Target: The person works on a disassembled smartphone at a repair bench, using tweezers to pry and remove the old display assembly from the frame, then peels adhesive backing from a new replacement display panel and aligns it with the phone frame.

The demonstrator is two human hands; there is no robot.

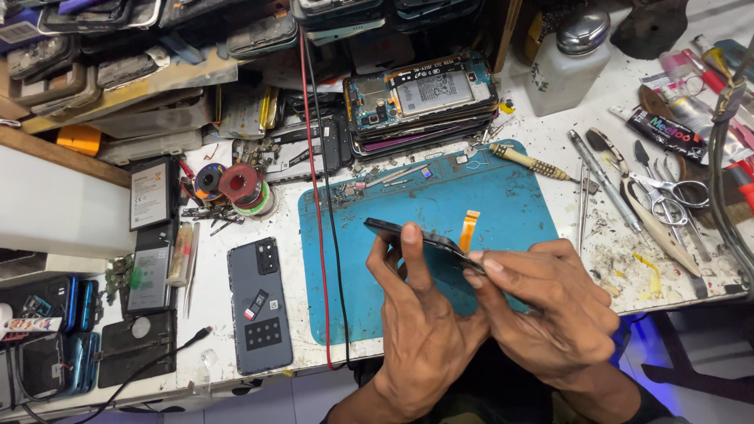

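Watching through the head cam, I had both hands up over the blue mat [503, 188], in the middle of the desk [212, 314]. Between them was a thin dark phone panel [389, 229], held tilted and clear of the mat, not lying on it. The left hand [416, 330] had its fingers [408, 235] clamped on it, thumb on top near the left end. The right hand [550, 306] pinched the right end between thumb and fingertips. An orange flex ribbon [469, 228] showed right behind the panel; I couldn't tell if it was attached to it or just lying on the mat.

My read: it looked like the stage of working along the panel's edge by hand, since neither hand had a tool. Any more flexing or prying there would call for a steady left-hand grip and gentle pressure from the right, because that piece looked thin enough to bend.

Around it was the usual repair mess. A grey phone back [259, 314] lay flat to the left of the mat, and red and black wires [318, 196] ran down along the mat's left edge. A stack of opened phones [420, 102] sat behind the mat, a screwdriver [534, 163] at its far right corner, and scissors [675, 188] well off to the right.
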